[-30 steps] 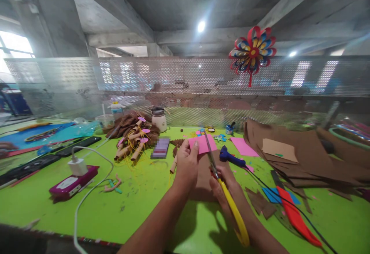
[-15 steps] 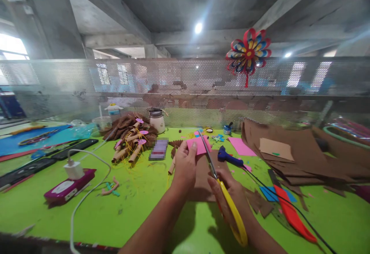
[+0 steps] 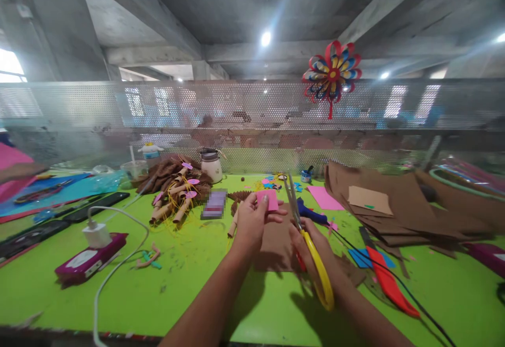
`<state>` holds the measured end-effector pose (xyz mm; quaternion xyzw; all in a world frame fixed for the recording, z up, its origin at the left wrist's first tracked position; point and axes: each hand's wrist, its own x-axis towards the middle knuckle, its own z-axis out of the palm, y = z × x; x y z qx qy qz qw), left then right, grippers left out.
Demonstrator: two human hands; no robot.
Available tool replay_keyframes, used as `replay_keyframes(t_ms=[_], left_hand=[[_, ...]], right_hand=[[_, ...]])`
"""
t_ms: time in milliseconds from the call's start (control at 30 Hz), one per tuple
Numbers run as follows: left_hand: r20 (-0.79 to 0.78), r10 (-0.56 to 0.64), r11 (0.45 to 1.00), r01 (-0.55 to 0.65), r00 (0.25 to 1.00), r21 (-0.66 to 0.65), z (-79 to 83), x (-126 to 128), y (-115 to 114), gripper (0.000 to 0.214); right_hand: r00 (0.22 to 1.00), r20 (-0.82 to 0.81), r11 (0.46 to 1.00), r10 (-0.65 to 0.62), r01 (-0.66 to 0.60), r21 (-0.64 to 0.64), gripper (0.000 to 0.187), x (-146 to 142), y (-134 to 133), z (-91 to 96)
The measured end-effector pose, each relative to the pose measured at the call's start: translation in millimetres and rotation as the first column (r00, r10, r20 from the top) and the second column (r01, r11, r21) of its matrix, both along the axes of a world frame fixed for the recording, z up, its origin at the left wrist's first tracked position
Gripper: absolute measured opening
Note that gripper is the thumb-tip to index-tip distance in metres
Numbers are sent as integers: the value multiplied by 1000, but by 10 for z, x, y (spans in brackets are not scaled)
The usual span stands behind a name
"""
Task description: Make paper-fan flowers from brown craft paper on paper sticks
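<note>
My left hand (image 3: pixel 252 220) pinches a small pink paper piece (image 3: pixel 268 199) between thumb and fingers, held upright above the green table (image 3: pixel 189 278). My right hand (image 3: pixel 311 247) grips yellow-handled scissors (image 3: pixel 305 236); their blades point up and away, just right of the pink piece and apart from it. A brown sheet (image 3: pixel 278 244) lies flat under both hands.
Rolled brown paper tubes (image 3: pixel 175 194), a white jar (image 3: pixel 210 165), a blue glue gun (image 3: pixel 311 212), a pink sheet (image 3: pixel 323 198), brown card stacks (image 3: pixel 394 205), red scissors (image 3: pixel 389 281) and a magenta power strip (image 3: pixel 89 257) with a white cable lie around. A mesh screen (image 3: pixel 252 120) backs the table.
The pink piece in my left hand is smaller than before. The scissors have come off it and now stand to its right with the blades clear of the paper.
</note>
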<state>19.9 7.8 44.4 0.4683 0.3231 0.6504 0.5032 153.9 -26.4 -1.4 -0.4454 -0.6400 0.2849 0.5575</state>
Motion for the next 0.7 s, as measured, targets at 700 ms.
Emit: replay_keyframes(t_ms=[700], left_hand=[[-162, 117, 991, -104, 980, 87, -6, -45, -110, 25]], right_hand=[[992, 117, 999, 53, -54, 7, 43, -34, -85, 3]])
